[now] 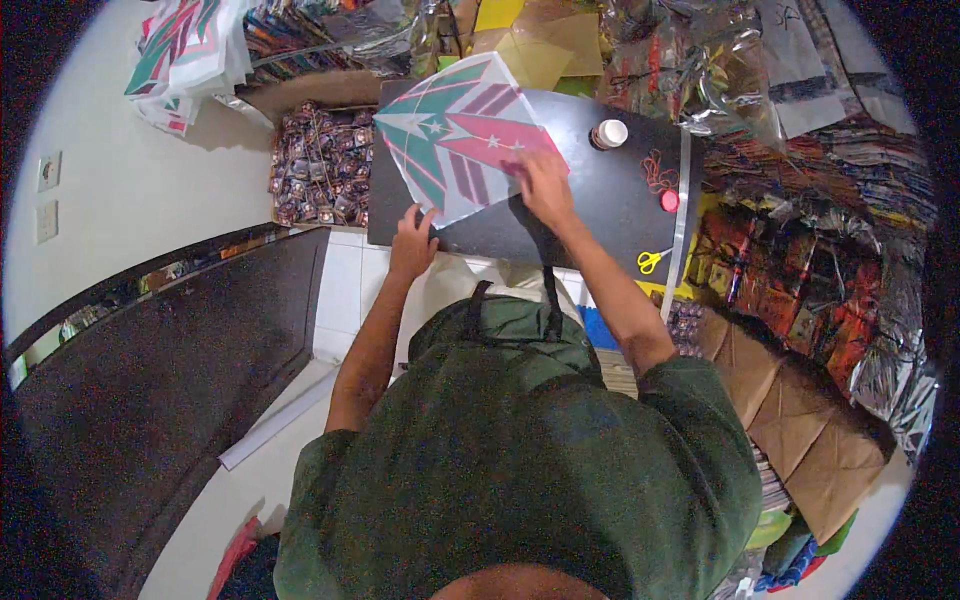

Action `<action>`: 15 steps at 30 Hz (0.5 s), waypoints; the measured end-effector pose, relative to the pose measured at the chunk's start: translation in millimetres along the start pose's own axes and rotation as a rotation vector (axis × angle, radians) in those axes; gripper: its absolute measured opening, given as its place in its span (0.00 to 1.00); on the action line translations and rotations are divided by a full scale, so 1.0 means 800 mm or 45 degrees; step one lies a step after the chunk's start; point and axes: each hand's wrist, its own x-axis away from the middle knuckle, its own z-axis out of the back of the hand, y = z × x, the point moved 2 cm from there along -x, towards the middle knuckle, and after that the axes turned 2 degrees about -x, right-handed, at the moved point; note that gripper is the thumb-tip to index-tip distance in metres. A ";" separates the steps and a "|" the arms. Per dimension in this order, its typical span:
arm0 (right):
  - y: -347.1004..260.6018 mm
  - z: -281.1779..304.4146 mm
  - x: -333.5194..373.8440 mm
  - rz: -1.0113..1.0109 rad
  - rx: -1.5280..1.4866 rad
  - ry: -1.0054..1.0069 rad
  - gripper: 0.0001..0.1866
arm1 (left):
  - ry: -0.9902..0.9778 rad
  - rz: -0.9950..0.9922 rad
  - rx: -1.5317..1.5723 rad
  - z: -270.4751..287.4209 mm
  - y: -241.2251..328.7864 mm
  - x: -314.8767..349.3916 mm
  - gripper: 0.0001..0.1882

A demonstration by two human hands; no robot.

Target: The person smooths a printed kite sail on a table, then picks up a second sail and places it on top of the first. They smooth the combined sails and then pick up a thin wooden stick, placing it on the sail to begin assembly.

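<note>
A paper kite (455,135) in white, teal and pink with small stars lies on a black table (600,200). My left hand (412,240) grips the kite's near corner at the table's front edge. My right hand (540,182) presses flat on the kite's right corner, fingers spread over the paper. Both forearms reach forward from my green shirt.
On the table stand a white-capped bottle (608,133), red rubber bands (657,172), a pink lid (669,200), a long ruler (681,220) and yellow scissors (651,261). A box of small packets (320,165) sits left. More kites (190,50) and foil packs (820,250) crowd around. Cardboard (800,420) lies right.
</note>
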 end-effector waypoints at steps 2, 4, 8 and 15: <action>0.019 0.062 -0.005 -0.194 0.045 0.217 0.24 | 0.160 0.082 0.183 -0.001 0.002 -0.008 0.35; 0.051 0.096 -0.006 -0.281 0.250 0.479 0.27 | 0.215 0.344 0.339 -0.051 -0.045 0.005 0.28; 0.117 0.142 -0.005 -0.402 0.339 0.448 0.29 | 0.285 0.510 0.438 -0.060 -0.041 -0.003 0.18; 0.184 0.118 -0.016 -0.457 0.406 0.009 0.19 | 0.295 0.688 0.530 -0.083 -0.069 -0.019 0.18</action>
